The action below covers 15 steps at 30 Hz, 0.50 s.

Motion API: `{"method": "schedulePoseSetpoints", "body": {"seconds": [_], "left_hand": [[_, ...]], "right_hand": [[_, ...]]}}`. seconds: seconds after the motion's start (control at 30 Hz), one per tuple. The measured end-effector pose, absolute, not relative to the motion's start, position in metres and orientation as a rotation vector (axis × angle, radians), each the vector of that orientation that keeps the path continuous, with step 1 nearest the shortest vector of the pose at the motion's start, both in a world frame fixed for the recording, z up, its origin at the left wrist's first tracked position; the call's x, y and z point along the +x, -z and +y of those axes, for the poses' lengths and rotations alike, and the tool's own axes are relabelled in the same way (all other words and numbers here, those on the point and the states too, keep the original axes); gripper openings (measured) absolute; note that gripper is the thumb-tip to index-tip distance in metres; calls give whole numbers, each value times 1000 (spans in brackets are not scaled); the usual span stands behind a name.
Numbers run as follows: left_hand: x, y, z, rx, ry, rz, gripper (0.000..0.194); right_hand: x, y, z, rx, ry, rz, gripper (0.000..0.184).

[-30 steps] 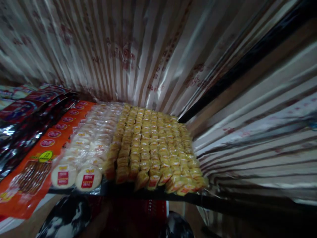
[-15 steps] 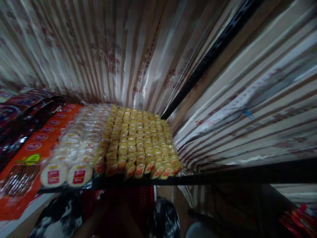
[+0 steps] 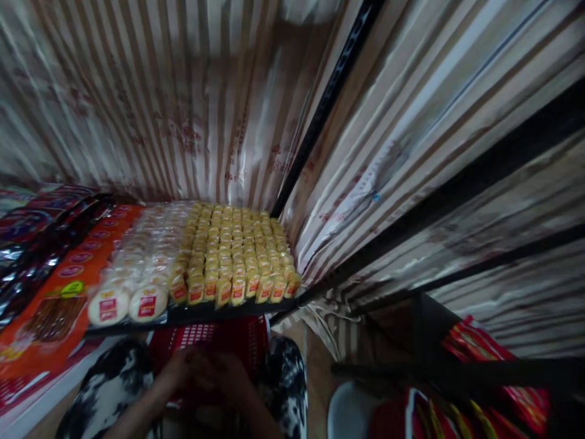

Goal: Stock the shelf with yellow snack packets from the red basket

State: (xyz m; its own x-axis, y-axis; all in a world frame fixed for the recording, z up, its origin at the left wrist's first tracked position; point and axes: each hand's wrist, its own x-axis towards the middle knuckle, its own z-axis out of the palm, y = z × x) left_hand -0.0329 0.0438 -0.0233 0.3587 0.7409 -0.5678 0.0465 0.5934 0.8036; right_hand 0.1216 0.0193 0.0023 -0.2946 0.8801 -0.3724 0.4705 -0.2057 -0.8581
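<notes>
My left hand (image 3: 183, 364) and my right hand (image 3: 227, 367) are close together at the lower middle, between my knees. Both are over a red plastic basket (image 3: 253, 338) with a perforated wall. The fingers are dark and smeared, so I cannot make out whether anything is between them. Just beyond the hands is a black-edged shelf with rows of small yellow wrapped snacks (image 3: 237, 256). To their left lie white round wrapped cakes (image 3: 108, 305) with red labels, then orange snack packets (image 3: 59, 311).
Dark shiny packets (image 3: 41, 256) lie at the far left. A striped curtain (image 3: 183, 110) hangs behind the shelf, with a black metal post (image 3: 315, 122) at the corner. At lower right are red packets (image 3: 479, 347) and a pale rounded object (image 3: 350, 408).
The view has shifted rightward, showing more of the rack and red packets at right. My forearms and hands show more clearly over the basket than before.
</notes>
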Motion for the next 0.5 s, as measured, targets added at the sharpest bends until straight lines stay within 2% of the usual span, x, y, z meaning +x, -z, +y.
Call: {"method": "schedulePoseSetpoints", "body": {"seconds": [0.13, 0.3, 0.5], "left_hand": [[-38, -21, 41, 926, -576, 1165, 42], [-47, -62, 42, 869, -689, 1221, 52], [-61, -101, 39, 654, -911, 1133, 44]], "right_hand": [[121, -8, 12, -1403, -1557, -1432, 45], [107, -35, 16, -1164, -1680, -1137, 49], [90, -72, 26, -1015, -1750, -901, 52]]}}
